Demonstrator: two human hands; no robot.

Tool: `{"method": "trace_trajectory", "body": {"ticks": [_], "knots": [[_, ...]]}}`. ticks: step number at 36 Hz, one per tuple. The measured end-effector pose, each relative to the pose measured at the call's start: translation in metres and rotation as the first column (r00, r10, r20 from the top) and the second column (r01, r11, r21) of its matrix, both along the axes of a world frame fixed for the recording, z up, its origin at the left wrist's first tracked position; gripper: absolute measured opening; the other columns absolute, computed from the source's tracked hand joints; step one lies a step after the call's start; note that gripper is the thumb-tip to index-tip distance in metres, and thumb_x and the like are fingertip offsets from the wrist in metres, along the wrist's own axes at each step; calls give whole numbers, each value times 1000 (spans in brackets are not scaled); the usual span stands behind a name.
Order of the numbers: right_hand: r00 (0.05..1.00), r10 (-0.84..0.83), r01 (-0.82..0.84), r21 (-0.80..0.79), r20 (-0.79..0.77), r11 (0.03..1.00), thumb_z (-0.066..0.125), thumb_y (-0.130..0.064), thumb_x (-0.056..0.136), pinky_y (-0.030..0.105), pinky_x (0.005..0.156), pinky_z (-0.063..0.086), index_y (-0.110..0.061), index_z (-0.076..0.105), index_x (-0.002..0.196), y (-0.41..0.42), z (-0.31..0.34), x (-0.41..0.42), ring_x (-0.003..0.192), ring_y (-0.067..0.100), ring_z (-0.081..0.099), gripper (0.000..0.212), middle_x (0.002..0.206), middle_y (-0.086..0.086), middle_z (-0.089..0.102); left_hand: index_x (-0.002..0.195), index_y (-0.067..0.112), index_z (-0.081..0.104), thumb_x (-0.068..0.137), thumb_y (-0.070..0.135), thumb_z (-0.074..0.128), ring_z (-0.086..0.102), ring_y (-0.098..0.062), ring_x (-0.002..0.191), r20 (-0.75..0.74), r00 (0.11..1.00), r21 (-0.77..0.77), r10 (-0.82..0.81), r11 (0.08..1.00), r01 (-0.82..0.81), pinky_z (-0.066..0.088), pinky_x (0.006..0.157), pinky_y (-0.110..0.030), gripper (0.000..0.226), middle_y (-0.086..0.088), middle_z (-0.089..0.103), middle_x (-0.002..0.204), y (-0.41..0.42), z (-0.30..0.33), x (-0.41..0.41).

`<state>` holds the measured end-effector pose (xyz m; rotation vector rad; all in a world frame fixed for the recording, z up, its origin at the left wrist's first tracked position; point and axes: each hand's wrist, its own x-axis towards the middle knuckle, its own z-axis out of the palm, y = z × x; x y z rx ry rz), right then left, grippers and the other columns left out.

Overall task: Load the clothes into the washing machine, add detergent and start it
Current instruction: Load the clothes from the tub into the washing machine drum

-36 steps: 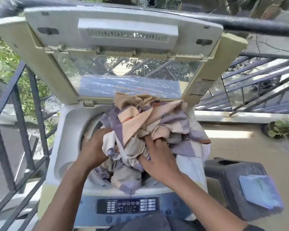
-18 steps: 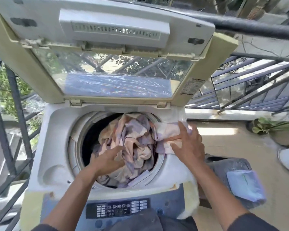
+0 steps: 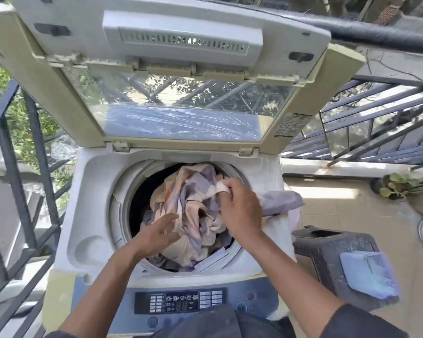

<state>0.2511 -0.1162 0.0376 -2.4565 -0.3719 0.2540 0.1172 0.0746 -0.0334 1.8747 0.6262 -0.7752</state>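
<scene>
Since earlier, the right hand [image 3: 239,208] has pulled inward, gripping the cloth [image 3: 193,206] over the drum [image 3: 122,215]; left hand [image 3: 156,232] open on a railed balcony.

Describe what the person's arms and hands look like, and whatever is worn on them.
Both forearms are bare. The left hand and right hand wear no gloves, and no ring, watch or bracelet shows. A dark sleeve covers the right upper arm, and a sliver of dark cloth shows at the left arm by the frame's bottom edge.

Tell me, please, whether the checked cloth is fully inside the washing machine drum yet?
Not fully. Most of the checked cloth fills the drum, but one corner drapes over the right rim, where the right hand grips it.
</scene>
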Motion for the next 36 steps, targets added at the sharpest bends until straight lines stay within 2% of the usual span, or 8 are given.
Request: {"method": "trace_trajectory", "body": {"ticks": [8,12,17,24,27,31,34,36], "knots": [[801,235,38,438,-551,898,54,-4,100,26,82,53,-26,66,110,67,-47,-33,95,9,63,27,108,-2,69,162,39,29,106,24,61,32,-22,156,52,979,-59,198,979,-194,32,123,-44,66,-3,32,171,13,-3,-8],[726,333,-344,102,-601,934,48,-13,101,35,107,47,-30,56,144,65,-88,-32,133,18,52,46,150,-6,53,166,39,20,106,23,60,38,-24,154,49,967,-11,251,968,-251,37,119,-41,74,-1,32,172,23,-6,-12],[722,244,-575,-366,-647,732,60,-31,92,59,115,36,-30,24,160,43,-111,-24,152,40,23,77,167,5,25,162,40,33,106,23,58,41,-20,152,-7,982,3,190,982,-190,36,112,-29,64,0,36,169,20,-18,-7],[879,51,-367,-602,-475,709,74,-37,79,57,105,40,-15,29,152,28,-115,-11,139,43,39,89,152,19,39,168,21,27,103,26,64,25,-21,160,-81,986,17,-146,989,148,21,121,-21,74,-3,26,174,-10,-50,9],[937,242,-348,-628,-251,696,82,-33,70,57,106,39,-16,14,161,24,-120,-19,142,45,33,115,160,24,23,165,11,28,101,28,61,30,-33,157,-104,954,108,-282,950,293,28,122,-31,75,-10,30,170,-25,-65,20],[803,587,-529,-579,-104,621,86,-38,75,69,118,23,-34,5,166,16,-127,-25,152,51,19,122,169,25,11,152,26,45,97,35,56,16,-45,159,-163,797,200,-582,772,604,24,124,-54,57,-3,26,169,-45,-73,34],[747,599,-624,-616,-290,480,85,-30,77,74,119,13,-37,8,164,13,-134,-25,156,51,5,116,172,22,-1,156,45,42,97,44,49,4,-45,162,-302,558,128,-773,547,827,13,121,-74,59,9,24,173,-57,-72,38],[734,437,-677,-614,-521,406,80,-36,82,74,120,9,-37,1,164,10,-140,-20,157,51,-2,115,172,23,-6,152,47,48,100,45,49,23,-36,159,-333,513,22,-791,537,843,15,122,-68,52,8,38,168,-58,-72,43]]}}
